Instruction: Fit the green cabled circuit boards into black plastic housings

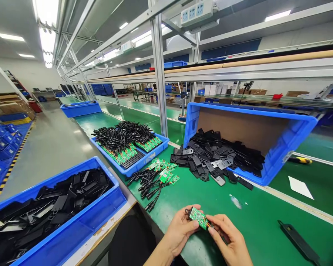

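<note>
Near the front edge of the green bench, both my hands hold a small green circuit board (199,218) seated in a black plastic part. My left hand (180,231) grips it from the left, fingers curled round it. My right hand (227,240) pinches its right end, where coloured wires show. Just beyond lies a loose pile of green boards with black cables (155,179). A blue bin tipped on its side (291,138) spills black plastic housings (216,157) onto the bench.
A shallow blue tray (152,155) holds several boards with black cables. A blue bin of black parts (72,229) stands at my left. A black housing (298,242) and a white paper (300,187) lie to the right. A metal post (159,74) rises behind.
</note>
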`<state>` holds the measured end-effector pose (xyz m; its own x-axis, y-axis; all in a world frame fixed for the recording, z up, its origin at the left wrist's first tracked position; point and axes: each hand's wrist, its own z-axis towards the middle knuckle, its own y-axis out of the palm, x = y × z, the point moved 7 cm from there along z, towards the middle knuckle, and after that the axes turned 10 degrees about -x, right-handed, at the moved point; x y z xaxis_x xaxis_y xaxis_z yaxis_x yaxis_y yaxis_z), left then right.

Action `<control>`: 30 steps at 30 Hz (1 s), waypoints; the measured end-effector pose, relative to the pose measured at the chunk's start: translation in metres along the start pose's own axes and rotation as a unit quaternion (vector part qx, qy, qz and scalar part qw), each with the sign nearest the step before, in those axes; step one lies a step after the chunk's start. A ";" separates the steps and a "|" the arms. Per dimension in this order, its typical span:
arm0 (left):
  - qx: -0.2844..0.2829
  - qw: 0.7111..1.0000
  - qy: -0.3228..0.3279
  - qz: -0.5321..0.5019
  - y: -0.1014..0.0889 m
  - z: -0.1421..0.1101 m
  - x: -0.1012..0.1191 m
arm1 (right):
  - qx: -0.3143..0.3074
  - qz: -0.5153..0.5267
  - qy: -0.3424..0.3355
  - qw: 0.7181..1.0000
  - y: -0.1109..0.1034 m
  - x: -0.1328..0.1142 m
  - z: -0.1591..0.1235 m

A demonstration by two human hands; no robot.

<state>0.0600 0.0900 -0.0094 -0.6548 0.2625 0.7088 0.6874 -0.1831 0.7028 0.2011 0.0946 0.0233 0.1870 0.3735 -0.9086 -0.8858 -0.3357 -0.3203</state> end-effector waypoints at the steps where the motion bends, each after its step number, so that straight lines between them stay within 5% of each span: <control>1: -0.004 1.000 0.002 -0.012 0.002 0.000 -0.001 | -0.005 -0.010 -0.011 1.000 0.001 -0.003 0.000; 9: -0.020 0.999 0.019 -0.021 0.006 0.001 -0.008 | -0.005 -0.122 -0.069 0.990 0.006 -0.010 0.000; 14: 0.057 0.998 0.028 -0.003 0.001 0.001 -0.015 | -0.023 -0.128 -0.085 0.988 0.018 0.002 -0.005; 21: 0.103 0.993 0.046 0.024 -0.001 0.000 -0.014 | -0.005 -0.040 0.086 0.995 0.018 0.036 -0.010; 25: 0.107 0.992 0.059 0.045 -0.001 -0.001 -0.011 | -0.087 -0.012 0.167 0.982 0.030 0.048 -0.011; 30: 0.087 0.991 0.060 0.083 0.003 -0.001 -0.007 | -0.084 0.016 0.174 0.981 0.031 0.046 -0.010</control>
<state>0.0664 0.0863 -0.0119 -0.5534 0.1265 0.8232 0.8259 -0.0450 0.5621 0.1867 0.0934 -0.0313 0.3189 0.0523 -0.9464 -0.8168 -0.4913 -0.3024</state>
